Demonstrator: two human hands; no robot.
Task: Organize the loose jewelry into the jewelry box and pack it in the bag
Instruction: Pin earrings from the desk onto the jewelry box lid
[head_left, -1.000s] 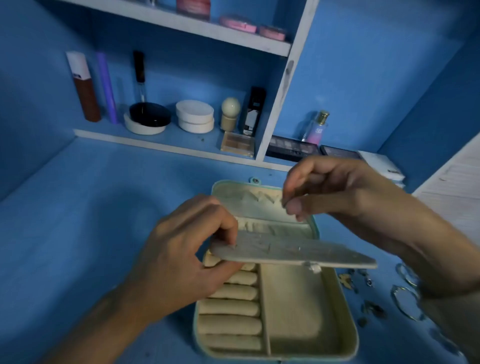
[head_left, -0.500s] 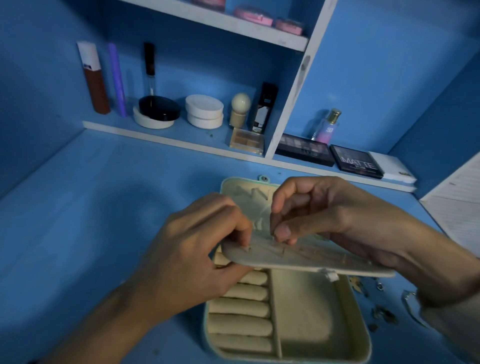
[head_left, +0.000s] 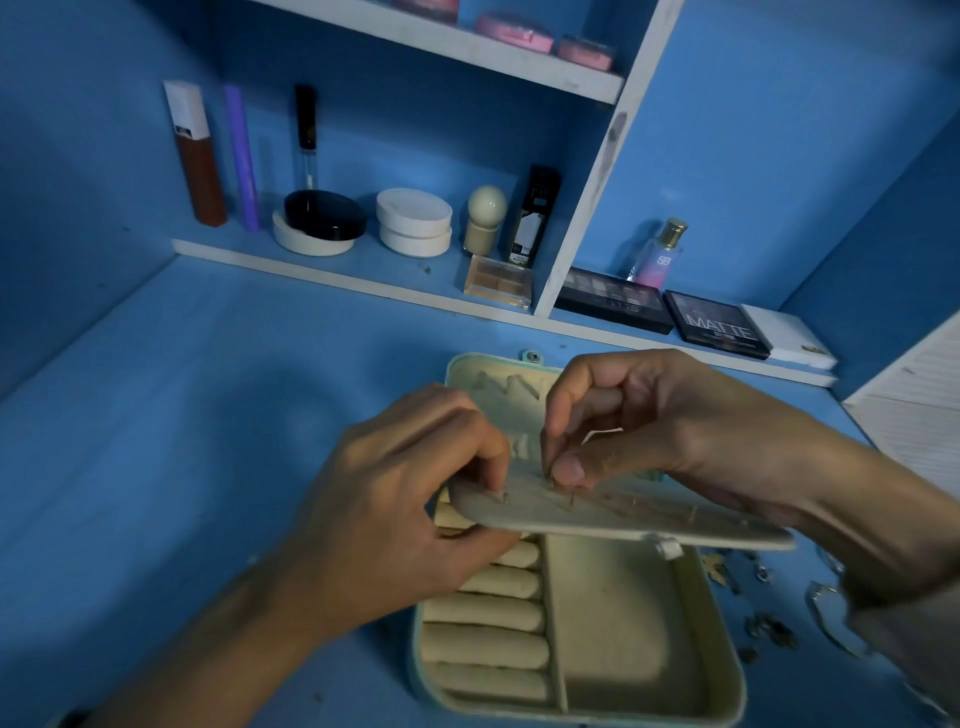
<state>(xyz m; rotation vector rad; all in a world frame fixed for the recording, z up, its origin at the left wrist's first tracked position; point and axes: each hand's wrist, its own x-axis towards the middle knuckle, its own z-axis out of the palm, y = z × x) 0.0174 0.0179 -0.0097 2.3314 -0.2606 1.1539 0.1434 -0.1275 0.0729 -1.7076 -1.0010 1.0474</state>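
A cream jewelry box (head_left: 613, 644) lies open on the blue desk, with padded ring rolls (head_left: 488, 618) on its left side and a bare compartment on its right. Its cream earring panel (head_left: 649, 519), studded with several small posts, is held flat above the box. My left hand (head_left: 395, 509) grips the panel's left end, thumb beneath and fingers on top. My right hand (head_left: 644, 426) hovers over the panel, thumb and forefinger pinching something tiny against its surface; I cannot make out what. Loose jewelry (head_left: 769, 623) lies scattered right of the box. No bag is in view.
Behind the box a low white shelf (head_left: 363, 283) carries cosmetics: round compacts (head_left: 413, 221), tubes, a small perfume bottle (head_left: 657, 254) and dark eyeshadow palettes (head_left: 717, 325). A white slatted surface (head_left: 914, 415) stands at the right edge. Blue desk spreads to the left.
My right hand has come down from above the panel onto its surface, near my left fingers. The camera has tilted, so the box sits lower in view.
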